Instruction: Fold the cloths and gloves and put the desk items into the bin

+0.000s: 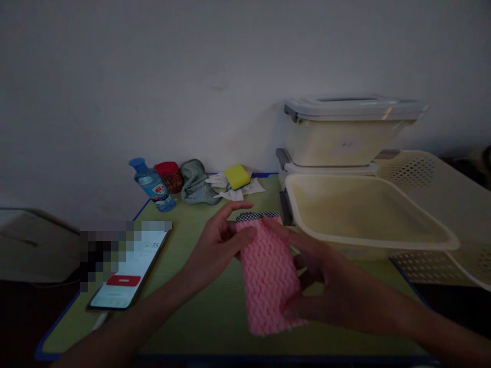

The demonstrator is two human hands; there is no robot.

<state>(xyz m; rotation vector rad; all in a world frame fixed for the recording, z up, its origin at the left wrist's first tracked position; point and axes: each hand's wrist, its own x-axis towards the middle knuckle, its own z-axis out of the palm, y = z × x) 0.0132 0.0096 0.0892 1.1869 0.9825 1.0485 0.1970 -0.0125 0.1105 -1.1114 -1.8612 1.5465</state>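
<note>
A folded pink cloth (268,278) with a wavy texture and a dark checked edge at its top is held up over the table's middle. On its upper left side, my left hand (226,237) grips it with the thumb in front and the index finger stretched out above. My right hand (326,276) has hold of the right side, its thumb low on the front and fingertips near the top edge. Some fingers of both hands are hidden behind the cloth.
Behind stand a blue bottle (155,186), a red-lidded jar (169,176), a grey-green cloth (197,184) and a yellow sponge (237,176) on white gloves. A phone (132,271) lies left. To the right are an open tub (368,243), a lidded box (341,143) and a perforated basket (448,194).
</note>
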